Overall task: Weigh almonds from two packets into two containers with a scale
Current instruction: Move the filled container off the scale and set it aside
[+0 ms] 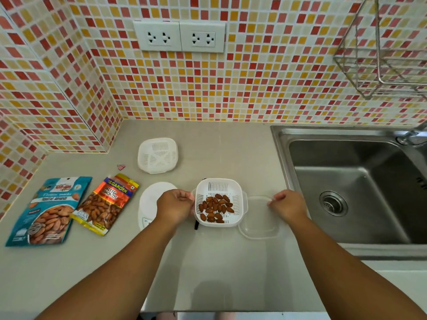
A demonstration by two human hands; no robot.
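Note:
A white slotted container (238,199) holding several almonds (216,207) sits on the counter in front of me. My left hand (174,205) grips its left rim. My right hand (287,204) pinches the far edge of a clear lid (260,225) lying just right of the container. A white round scale (150,202) lies left of the container, partly hidden by my left hand. A second white slotted container (157,155) stands empty farther back. Two almond packets lie at the left: a blue one (47,211) and an orange one (105,203).
A steel sink (355,188) fills the right side of the counter, with a wire rack (383,54) on the tiled wall above it. A small pink clip (120,167) lies near the far container. A black strip (196,225) pokes out under the near container.

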